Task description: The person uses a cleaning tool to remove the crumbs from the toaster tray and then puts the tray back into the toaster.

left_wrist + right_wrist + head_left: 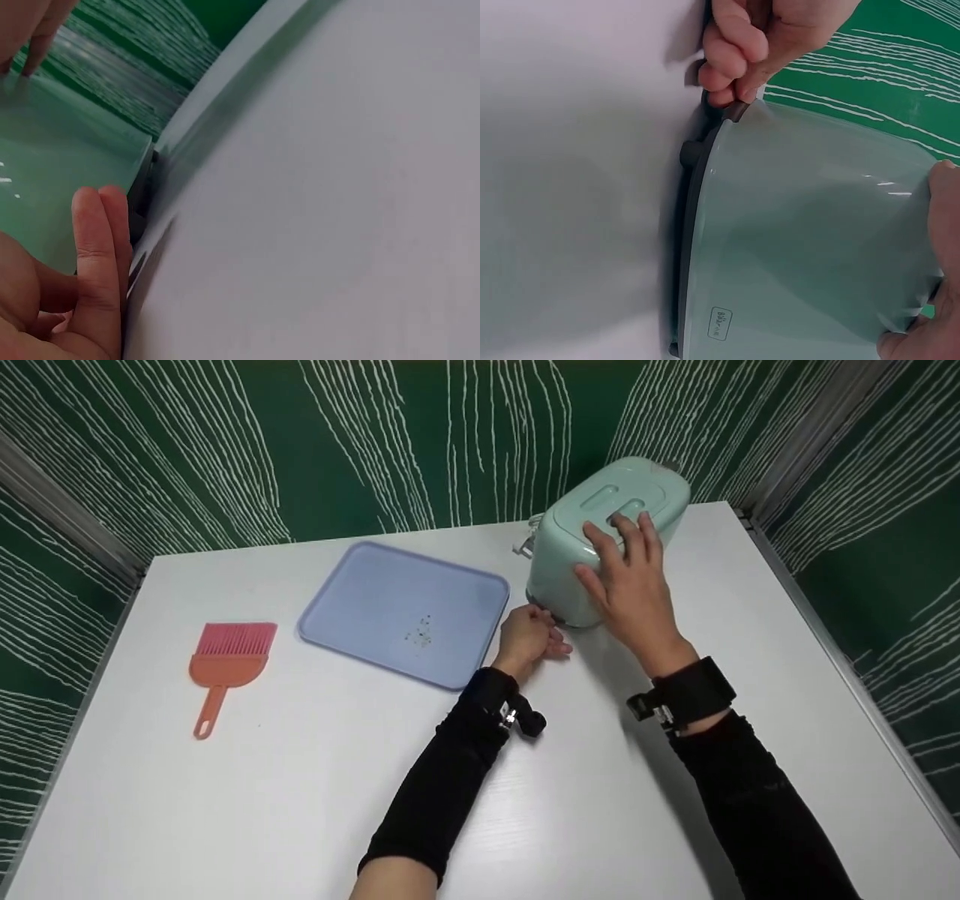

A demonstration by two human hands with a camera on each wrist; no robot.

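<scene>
A mint-green toaster [559, 566] stands at the back right of the table, its two slots facing up. My right hand [637, 600] rests on it with spread fingers, fingertips on the top and thumb against the near end. At the toaster's base, my left hand [527, 637] pinches a dark edge, seemingly that of the crumb tray [737, 111], between thumb and forefinger. The outer fingers [94, 240] of that hand stretch out beside the toaster in the left wrist view. Most of the tray is hidden inside the toaster.
A blue serving tray [367, 592] with a few crumbs [420, 636] lies left of the toaster. Farther left lies an orange brush [229, 667] with pink bristles. The toaster's cord and plug [525, 546] sit behind it, near the green wall [322, 472].
</scene>
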